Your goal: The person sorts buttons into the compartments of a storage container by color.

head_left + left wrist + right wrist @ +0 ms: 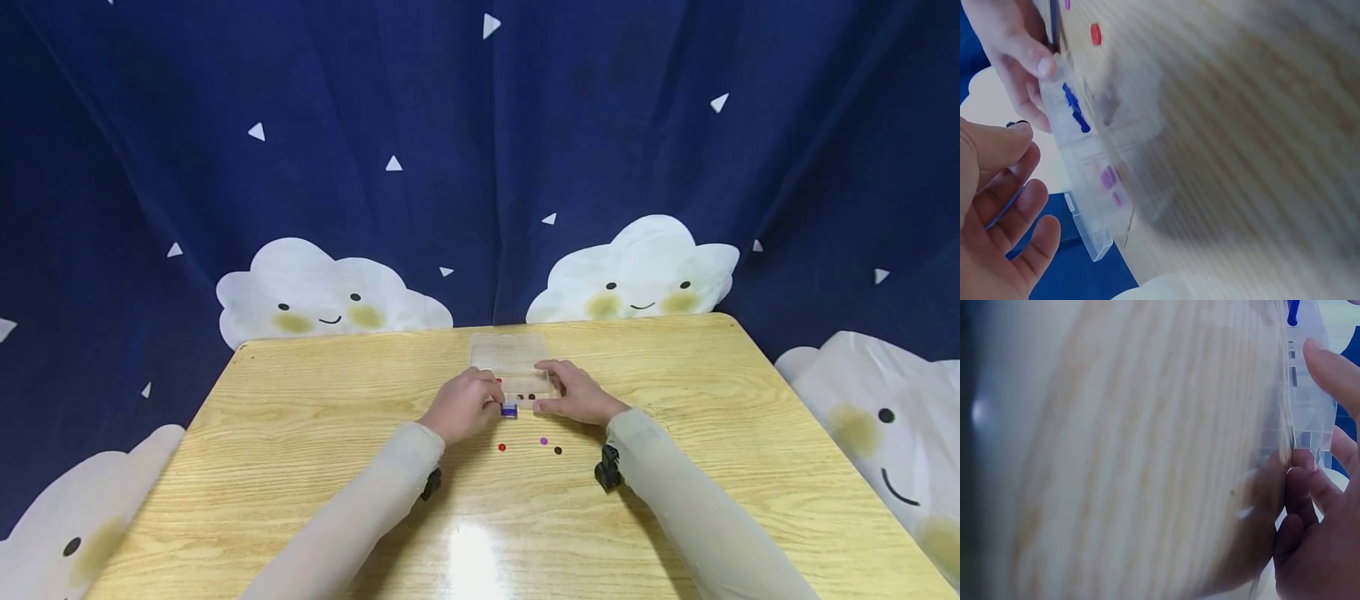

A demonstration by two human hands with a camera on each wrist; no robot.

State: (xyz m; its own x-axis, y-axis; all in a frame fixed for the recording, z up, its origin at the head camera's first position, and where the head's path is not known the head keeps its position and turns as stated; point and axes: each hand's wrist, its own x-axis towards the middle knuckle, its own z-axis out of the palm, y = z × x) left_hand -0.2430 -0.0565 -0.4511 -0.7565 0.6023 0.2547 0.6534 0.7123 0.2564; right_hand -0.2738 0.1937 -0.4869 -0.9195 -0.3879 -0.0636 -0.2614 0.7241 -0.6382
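Note:
A clear plastic compartment box lies on the table with its lid raised towards the back. My left hand is at the box's left side; in the left wrist view, its thumb pinches a small black disc, and the other fingers curl loosely. On the right, my right hand grips the box's end, thumb in front and fingers behind. Blue pieces show in a front compartment, with dark discs to their right and a red disc farther back. Purple pieces show through the box wall.
Closer to me on the wooden table lie a red disc, a purple disc and a black disc. A dark blue curtain with white clouds hangs behind the table's back edge.

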